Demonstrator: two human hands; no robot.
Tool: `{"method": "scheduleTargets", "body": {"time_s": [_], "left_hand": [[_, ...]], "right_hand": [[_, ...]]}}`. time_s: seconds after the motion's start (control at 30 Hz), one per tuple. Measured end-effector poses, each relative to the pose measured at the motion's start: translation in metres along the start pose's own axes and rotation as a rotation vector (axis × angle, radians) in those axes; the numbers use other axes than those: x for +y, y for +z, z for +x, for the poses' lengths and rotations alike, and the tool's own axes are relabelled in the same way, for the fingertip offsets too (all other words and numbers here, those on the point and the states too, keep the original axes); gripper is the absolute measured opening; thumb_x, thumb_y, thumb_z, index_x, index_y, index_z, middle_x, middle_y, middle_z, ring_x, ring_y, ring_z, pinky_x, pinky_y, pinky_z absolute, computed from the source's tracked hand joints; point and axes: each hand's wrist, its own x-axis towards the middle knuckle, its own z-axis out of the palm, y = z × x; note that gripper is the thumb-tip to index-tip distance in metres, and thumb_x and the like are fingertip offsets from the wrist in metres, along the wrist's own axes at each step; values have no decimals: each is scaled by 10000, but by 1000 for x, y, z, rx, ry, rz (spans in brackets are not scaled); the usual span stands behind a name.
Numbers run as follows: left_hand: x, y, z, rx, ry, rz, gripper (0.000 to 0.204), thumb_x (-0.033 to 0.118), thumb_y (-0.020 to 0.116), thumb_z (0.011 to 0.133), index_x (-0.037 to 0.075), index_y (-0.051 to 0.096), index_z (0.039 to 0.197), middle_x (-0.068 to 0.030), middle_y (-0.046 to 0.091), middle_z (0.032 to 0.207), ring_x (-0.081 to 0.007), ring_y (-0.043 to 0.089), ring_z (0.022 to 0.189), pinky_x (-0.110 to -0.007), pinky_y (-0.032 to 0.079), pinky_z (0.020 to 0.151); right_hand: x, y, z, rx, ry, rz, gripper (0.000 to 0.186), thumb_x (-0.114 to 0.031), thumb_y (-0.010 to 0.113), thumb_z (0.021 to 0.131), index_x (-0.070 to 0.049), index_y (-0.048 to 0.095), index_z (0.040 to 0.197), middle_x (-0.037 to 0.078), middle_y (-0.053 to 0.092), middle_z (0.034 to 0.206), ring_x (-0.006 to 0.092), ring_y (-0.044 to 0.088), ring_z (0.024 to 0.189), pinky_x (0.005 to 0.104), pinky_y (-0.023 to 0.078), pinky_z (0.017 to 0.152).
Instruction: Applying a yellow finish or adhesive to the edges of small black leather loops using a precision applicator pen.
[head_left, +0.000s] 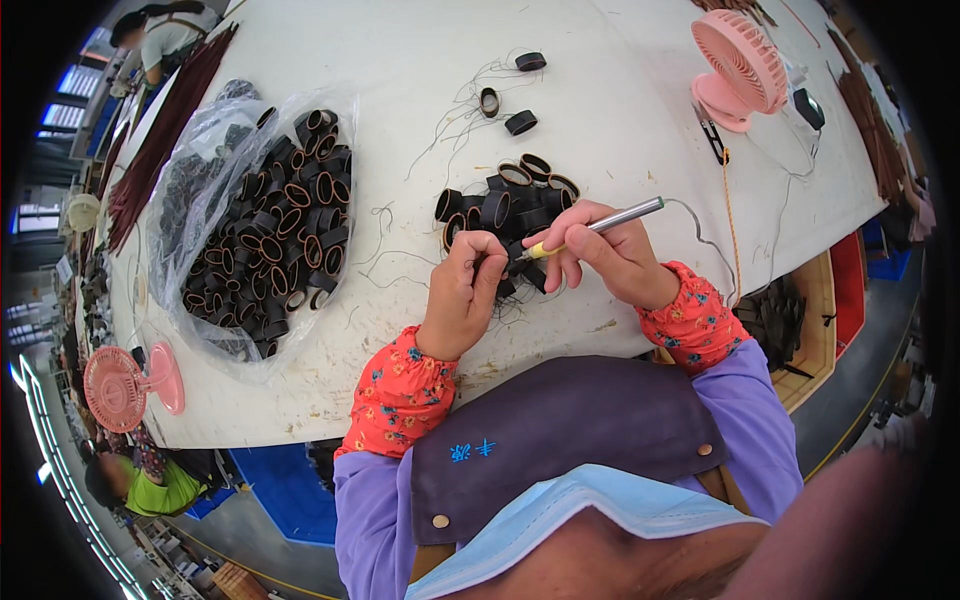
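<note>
My right hand (625, 262) grips a slim pen-shaped tool (626, 215) with a metal barrel and a yellow front part; a grey cord runs from its rear end. Its tip points left, toward the fingertips of my left hand (458, 300). There, my left thumb and fingers are pinched on a small black loop, mostly hidden by the fingers. Just beyond both hands is a pile of black loops (495, 210) with brownish edges, and loose dark threads lie around it. Three more loops (521, 123) with long threads lie farther up the table.
A clear plastic bag (175, 290) full of black loops lies at the left on the white table (400, 60). Pink fans (740, 65) stand far right and near left. Thread snips (710, 135) on an orange cord lie at right. A wooden bin (815, 330) is beside the table.
</note>
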Motion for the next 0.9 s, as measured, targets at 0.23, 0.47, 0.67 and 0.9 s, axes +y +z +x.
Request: {"method": "scheduleTargets", "body": {"time_s": [0.23, 0.47, 0.67, 0.9], "left_hand": [[0, 0, 0, -1, 7, 6, 51, 61, 501, 941, 22, 480, 966, -43, 522, 755, -103, 516, 629, -233, 434, 583], [0, 0, 1, 7, 22, 32, 49, 61, 496, 944, 21, 478, 965, -41, 518, 745, -101, 515, 628, -233, 435, 582], [2, 1, 2, 24, -152, -240, 23, 52, 483, 949, 30, 477, 951, -20, 545, 771, -75, 523, 651, -203, 429, 581], [9, 2, 3, 31, -190, -416, 159, 42, 517, 932, -11, 555, 1077, -38, 578, 845, -74, 565, 709, -195, 456, 619]], "right_hand": [[0, 1, 0, 8, -1, -7, 231, -199, 387, 992, -25, 538, 975, 16, 518, 567, 138, 619, 604, 430, 452, 949], [-1, 0, 0, -13, -13, -19, 232, -193, 391, 991, -21, 544, 972, 25, 529, 591, 140, 617, 601, 409, 465, 927], [-1, 2, 9, 113, -259, -467, 144, -77, 597, 890, -32, 579, 1026, 68, 625, 842, 159, 628, 809, 275, 506, 684], [1, -1, 10, 73, -353, -624, 278, 38, 696, 761, -68, 586, 993, 108, 622, 950, 210, 616, 829, 295, 513, 716]]}}
